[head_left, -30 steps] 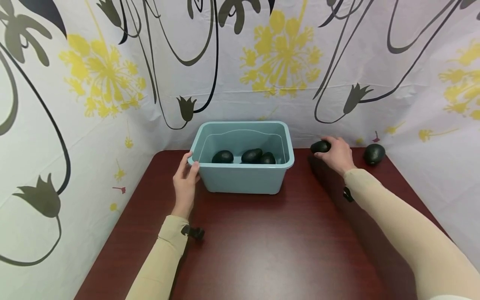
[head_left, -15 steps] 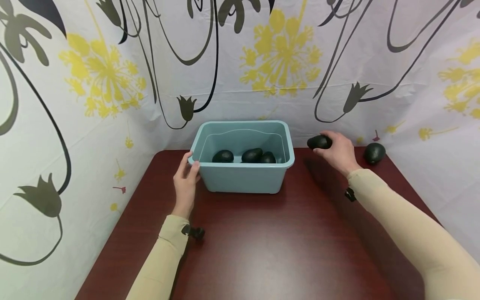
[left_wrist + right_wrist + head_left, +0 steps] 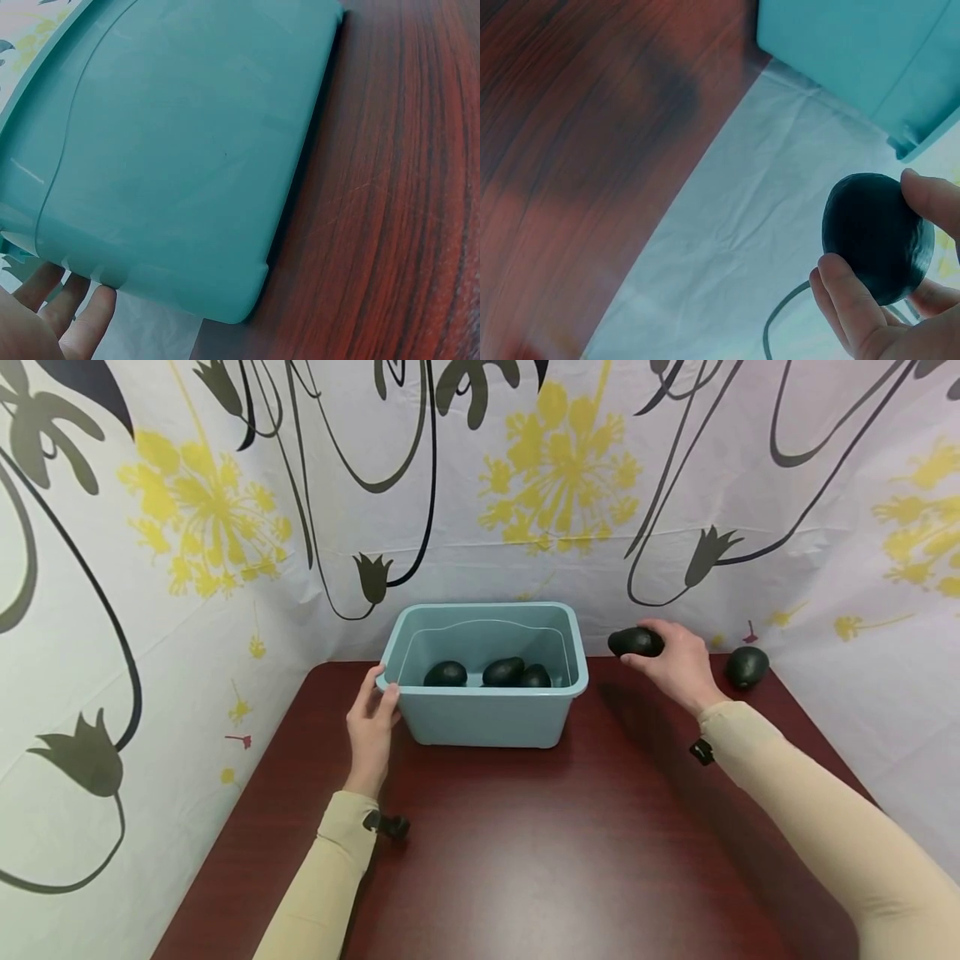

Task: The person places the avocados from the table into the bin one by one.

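In the head view, my right hand [image 3: 678, 668] pinches a dark green avocado [image 3: 630, 642] between thumb and fingers, raised over the back of the table to the right of the bin. The right wrist view shows this avocado [image 3: 874, 232] with fingers and thumb around its sides. My left hand [image 3: 369, 735] holds the left front corner of the light blue plastic bin [image 3: 487, 717] at its rim. Fingertips [image 3: 103, 300] press its side in the left wrist view. Inside the bin lie one avocado [image 3: 446, 674] at left and two more avocados [image 3: 502, 672] at right.
Another avocado [image 3: 747, 667] rests near the table's back right corner. The dark red-brown table [image 3: 540, 843] ends at a white sheet [image 3: 465, 568] printed with flowers, which hangs behind and on both sides.
My right hand has lifted the avocado off the table's back edge and shifted it slightly left, towards the bin. The left hand and the bin have stayed in place.
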The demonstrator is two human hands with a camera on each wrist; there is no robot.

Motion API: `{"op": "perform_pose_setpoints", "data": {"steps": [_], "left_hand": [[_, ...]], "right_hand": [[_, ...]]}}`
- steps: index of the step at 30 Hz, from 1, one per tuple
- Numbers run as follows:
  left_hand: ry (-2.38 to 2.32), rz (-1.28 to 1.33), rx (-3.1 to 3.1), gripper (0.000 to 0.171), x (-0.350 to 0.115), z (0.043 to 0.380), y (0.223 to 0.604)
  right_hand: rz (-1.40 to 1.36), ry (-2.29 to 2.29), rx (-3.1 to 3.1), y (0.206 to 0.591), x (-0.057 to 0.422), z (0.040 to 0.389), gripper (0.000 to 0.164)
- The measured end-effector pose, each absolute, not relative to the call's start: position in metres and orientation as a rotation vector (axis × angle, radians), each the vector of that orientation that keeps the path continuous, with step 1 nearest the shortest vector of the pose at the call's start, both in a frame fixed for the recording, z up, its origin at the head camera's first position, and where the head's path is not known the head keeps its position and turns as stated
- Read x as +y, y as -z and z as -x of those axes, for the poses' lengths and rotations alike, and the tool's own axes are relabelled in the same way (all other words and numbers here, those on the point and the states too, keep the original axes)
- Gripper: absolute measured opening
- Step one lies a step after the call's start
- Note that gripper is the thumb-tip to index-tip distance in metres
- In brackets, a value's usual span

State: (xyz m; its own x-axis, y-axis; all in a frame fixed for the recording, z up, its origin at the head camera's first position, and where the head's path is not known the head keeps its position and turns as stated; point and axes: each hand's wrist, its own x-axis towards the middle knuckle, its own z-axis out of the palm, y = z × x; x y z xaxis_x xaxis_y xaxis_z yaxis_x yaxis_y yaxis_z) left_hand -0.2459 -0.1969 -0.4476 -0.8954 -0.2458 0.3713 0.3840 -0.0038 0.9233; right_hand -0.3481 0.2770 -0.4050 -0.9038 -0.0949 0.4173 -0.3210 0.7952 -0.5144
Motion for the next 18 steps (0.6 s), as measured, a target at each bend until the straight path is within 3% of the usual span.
{"op": "perform_pose_setpoints", "data": {"steps": [18], "left_hand": [[1.941, 0.143, -1.848, 0.052, -0.196, 0.246, 0.448]], "right_hand": [[-0.356, -0.859, -2.569, 0.385, 0.263, 0.327, 0.068]]}}
